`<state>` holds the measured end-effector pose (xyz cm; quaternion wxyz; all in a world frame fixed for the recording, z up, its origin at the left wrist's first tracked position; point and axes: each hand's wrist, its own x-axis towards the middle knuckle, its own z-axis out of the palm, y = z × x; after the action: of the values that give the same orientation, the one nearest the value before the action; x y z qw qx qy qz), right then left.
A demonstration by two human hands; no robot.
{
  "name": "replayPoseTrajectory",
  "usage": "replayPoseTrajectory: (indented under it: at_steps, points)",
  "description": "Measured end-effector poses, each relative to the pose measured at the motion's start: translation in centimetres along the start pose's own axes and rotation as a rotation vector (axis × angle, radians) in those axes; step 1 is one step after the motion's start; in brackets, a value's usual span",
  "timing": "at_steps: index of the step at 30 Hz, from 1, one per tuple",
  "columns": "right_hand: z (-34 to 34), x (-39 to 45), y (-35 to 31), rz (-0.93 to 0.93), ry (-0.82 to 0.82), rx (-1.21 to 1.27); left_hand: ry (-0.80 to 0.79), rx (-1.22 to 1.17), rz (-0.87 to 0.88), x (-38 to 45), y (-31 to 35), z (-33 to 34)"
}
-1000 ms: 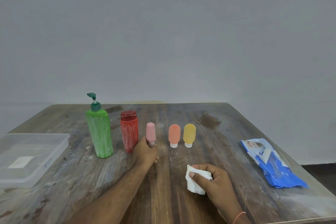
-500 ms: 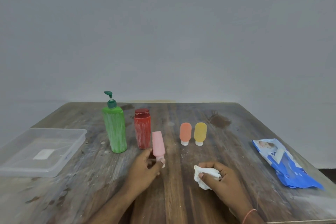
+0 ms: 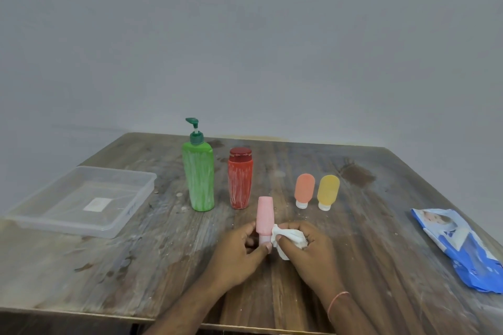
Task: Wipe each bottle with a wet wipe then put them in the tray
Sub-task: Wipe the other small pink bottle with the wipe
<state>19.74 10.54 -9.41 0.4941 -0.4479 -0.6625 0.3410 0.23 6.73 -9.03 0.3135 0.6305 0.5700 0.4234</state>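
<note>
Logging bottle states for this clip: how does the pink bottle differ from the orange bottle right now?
The pink bottle is held by the left hand, wet wipe against it; the orange bottle stands untouched on the table. The pink looks slimmer, the orange rounder. Both stand cap-down.

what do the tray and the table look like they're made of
Tray: likely clear plastic, slightly glossy; the tabletop shows through its walls and floor. Table: seemingly wood or wood veneer, matte and worn, with visible grain lines, stains and whitish scuffs.

Bare test/demo room: scuffed wooden table (image 3: 163,266), blank grey wall (image 3: 245,49), no furnishings.
</note>
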Motion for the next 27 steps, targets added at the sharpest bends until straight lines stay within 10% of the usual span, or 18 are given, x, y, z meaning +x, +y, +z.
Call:
replayPoseTrajectory:
  at_steps: [27]
  points:
    - [0.4,0.0,0.9,-0.203,0.078,-0.135,-0.022,0.009,0.009,0.8,-1.2,0.6]
